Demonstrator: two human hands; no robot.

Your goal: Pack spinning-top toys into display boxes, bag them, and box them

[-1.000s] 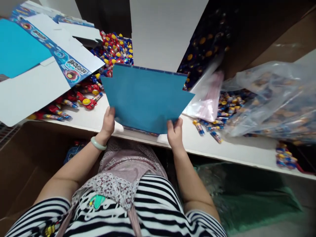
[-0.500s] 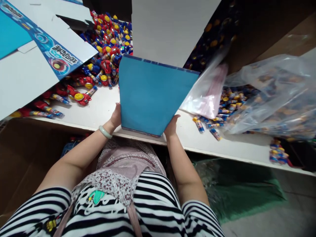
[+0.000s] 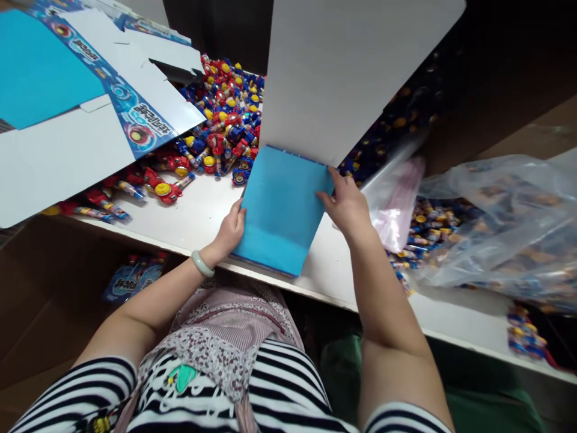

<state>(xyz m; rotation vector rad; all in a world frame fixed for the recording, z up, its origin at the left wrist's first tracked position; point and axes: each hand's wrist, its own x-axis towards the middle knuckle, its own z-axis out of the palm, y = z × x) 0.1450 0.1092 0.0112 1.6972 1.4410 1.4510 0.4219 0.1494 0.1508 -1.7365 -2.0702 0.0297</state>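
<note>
Left forearm point(image 3: 157, 294) and right forearm point(image 3: 387, 300) angled inward from the bottom of view, elbows out. Left hand point(image 3: 231, 228) sat lower, thumb up, fingers curled out of sight, so its grip was hard to tell. Right hand point(image 3: 347, 204) sat higher, fingers extended and spread, wrist bent. Pale green bangle point(image 3: 202, 263) on left wrist.

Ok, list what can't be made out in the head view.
Head view only:
Toy pile: far part hidden behind the upright white card panel.
Clear plastic bag: film blurs the toys inside.
Printed card at top left: lettering too small to read.
Packet below the table edge: partly hidden by the edge.
Blue card: right hand covers part of its edge.
</note>
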